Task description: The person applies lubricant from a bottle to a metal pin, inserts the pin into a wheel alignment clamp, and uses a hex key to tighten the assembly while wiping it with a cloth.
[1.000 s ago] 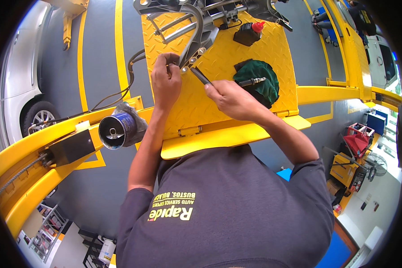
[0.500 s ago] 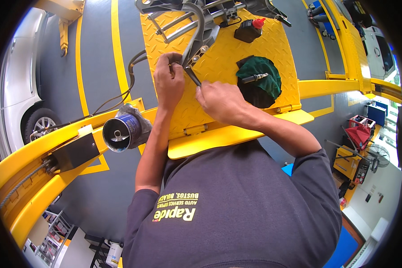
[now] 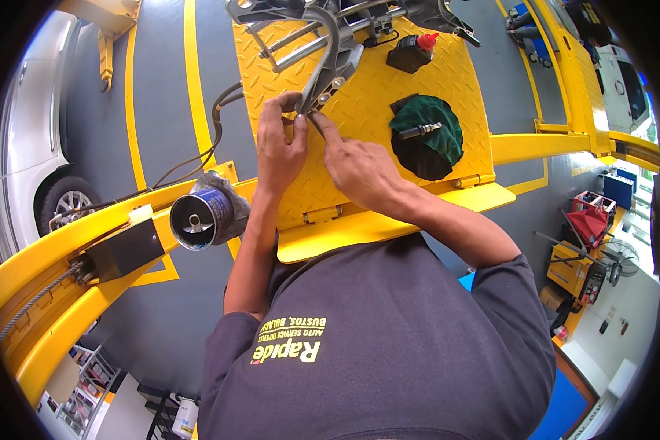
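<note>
A grey metal assembly with rods and a curved arm lies at the far end of a yellow tread-plate platform. My left hand pinches the near tip of that curved arm between thumb and bent fingers. From the right, my right hand meets it there, index finger stretched along a slim dark bar, the other fingers curled. The bar is mostly hidden by the hand. Right of my hands, a dark-handled tool with a metal tip rests on a bunched green cloth.
A black bottle with a red cap stands at the platform's far right. An open can with a rag around it sits on the yellow lift arm at left. Beyond are a silver car and a yellow lift post.
My right hand has slid up and forward along the dark bar, its index finger now near the arm's tip. My left hand has shifted slightly and still pinches there.
</note>
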The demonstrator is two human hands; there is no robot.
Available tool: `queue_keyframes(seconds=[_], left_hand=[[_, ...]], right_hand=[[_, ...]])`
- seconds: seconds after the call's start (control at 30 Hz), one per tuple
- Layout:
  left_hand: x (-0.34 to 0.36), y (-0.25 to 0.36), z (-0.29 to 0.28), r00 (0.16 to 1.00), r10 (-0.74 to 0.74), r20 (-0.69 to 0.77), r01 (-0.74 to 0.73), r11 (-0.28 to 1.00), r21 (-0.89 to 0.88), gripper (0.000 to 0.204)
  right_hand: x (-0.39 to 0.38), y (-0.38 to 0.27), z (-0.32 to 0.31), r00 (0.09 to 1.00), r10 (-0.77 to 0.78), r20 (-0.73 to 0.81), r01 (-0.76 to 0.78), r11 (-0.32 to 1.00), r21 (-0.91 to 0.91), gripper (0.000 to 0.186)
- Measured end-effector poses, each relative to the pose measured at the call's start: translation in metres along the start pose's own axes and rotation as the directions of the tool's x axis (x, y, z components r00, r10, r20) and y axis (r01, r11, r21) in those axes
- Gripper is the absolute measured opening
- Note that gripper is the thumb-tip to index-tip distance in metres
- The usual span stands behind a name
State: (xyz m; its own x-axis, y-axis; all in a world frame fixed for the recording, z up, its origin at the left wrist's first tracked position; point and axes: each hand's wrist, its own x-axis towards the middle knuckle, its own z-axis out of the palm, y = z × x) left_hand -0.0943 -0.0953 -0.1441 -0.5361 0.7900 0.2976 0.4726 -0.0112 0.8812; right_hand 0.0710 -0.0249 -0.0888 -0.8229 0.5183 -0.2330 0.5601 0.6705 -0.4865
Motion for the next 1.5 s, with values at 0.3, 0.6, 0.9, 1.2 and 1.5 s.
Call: queue_keyframes(seconds=[0.3,0.6,0.9,1.2,1.5], left_hand=[[0.002,-0.006,-0.005,1.0,0.0,0.015,0.001,0.998,-0.055,0.028],[0.002,-0.004,-0.002,1.0,-0.023,-0.005,0.022,0.996,-0.092,0.023],[0.003,0.0,-0.003,1.0,-0.005,0.009,0.005,0.999,-0.048,0.023],[0.003,0.0,0.006,0.998,0.01,0.059,-0.014,0.998,0.064,0.024],[0.005,-0.001,0.008,0.999,-0.026,0.046,0.024,0.998,0.059,0.027]], right_hand=[[0.009,-0.005,-0.012,0.999,0.026,0.032,-0.03,0.994,0.102,0.05],[0.026,0.005,0.004,0.993,0.116,0.013,-0.116,0.956,0.269,0.041],[0.03,0.012,0.0,0.984,0.152,0.093,-0.177,0.895,0.41,0.042],[0.027,0.023,-0.005,0.952,0.2,0.232,-0.297,0.794,0.531,0.045],[0.035,0.028,-0.013,0.892,0.094,0.443,-0.441,0.396,0.805,0.039]])
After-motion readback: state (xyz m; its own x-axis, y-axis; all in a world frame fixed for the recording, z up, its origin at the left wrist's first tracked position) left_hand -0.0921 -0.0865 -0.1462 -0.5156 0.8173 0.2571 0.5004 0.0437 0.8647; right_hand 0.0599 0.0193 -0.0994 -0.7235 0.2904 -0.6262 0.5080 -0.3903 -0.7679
